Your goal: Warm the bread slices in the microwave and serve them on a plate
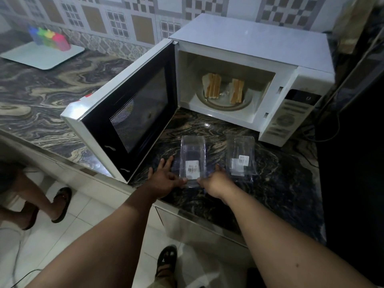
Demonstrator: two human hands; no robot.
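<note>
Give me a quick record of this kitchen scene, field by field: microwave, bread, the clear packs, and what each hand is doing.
microwave: white microwave on the marble counter, door swung wide open
bread: two stacks of bread slices standing on edge on the turntable inside
packaging: two clear plastic packs with barcode labels, left pack, right pack, lying on the counter in front
left hand: fingers at the near left corner of the left pack
right hand: fingers at its near right corner
plate: none visible
</note>
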